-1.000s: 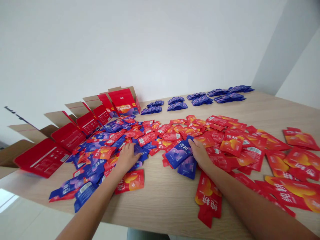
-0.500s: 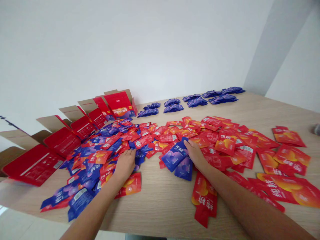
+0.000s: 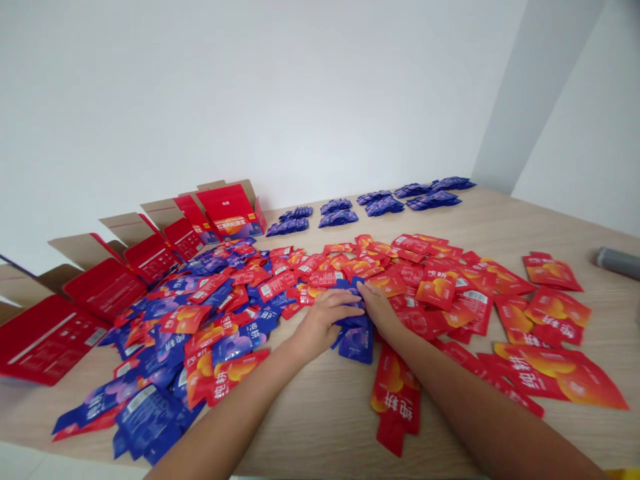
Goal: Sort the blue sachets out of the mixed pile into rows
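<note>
Left hand and right hand side by side at table centre, fingertips meeting over a small stack of blue packets. Left palm down, fingers curled over the stack's left part, apparently gripping it. Right fingers pressed on the stack's upper right edge — grip or mere touch, cannot tell. Stack flat on the wooden table, lower packets poking out below both hands.

Just under the right wrist, a red packet lying lengthwise toward the near edge. Left of the hands, a mixed heap of red and blue packets spreading down to the near-left corner. Right of the hands, a spread of red packets only, thinning out to larger-looking ones at the near right.

Far side of the table — a row of sorted blue piles along the wall. Far left, a line of open red cartons with brown flaps up, running from the wall toward the near-left edge. At the right edge, a grey cylindrical object lying on the table, only part in view.
</note>
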